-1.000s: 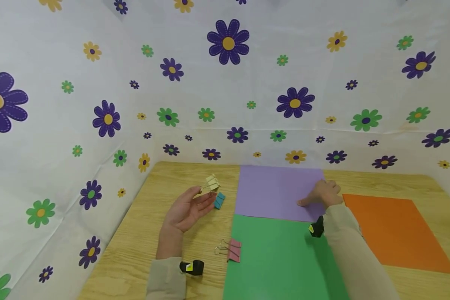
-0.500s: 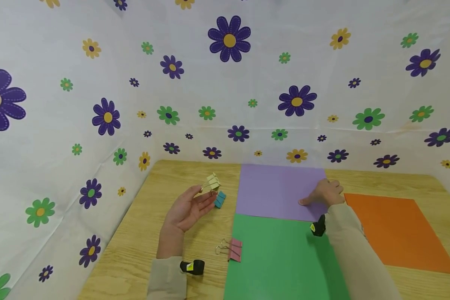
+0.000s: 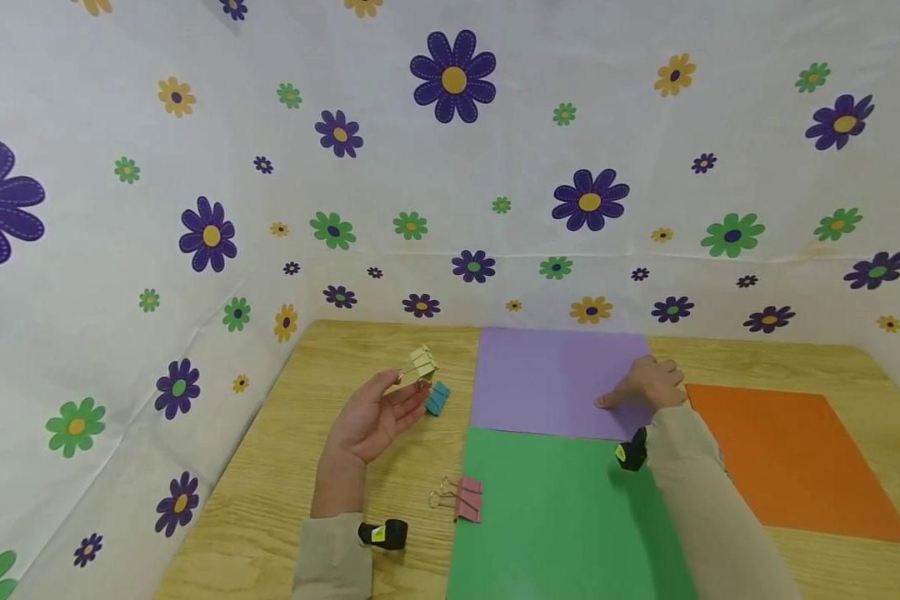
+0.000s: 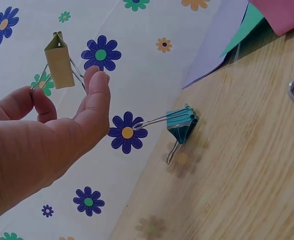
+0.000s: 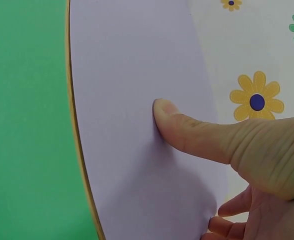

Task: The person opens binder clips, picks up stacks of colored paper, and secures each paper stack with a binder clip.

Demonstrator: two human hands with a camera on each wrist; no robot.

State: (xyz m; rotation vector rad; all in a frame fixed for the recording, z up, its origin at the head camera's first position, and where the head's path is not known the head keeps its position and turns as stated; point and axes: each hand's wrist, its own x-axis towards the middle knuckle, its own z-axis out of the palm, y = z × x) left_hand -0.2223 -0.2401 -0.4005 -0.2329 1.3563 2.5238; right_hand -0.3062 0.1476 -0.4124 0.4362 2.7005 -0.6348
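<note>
Three binder clips: yellow clip pinched in left hand toward far left corner of desk; blue clip; pink clip. Three sheets: purple sheet, far edge, unclenched right hand on it; green sheet; orange sheet.

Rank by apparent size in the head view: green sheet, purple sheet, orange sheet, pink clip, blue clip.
1. Green sheet
2. Orange sheet and purple sheet, too alike to rank
3. Pink clip
4. Blue clip
</note>
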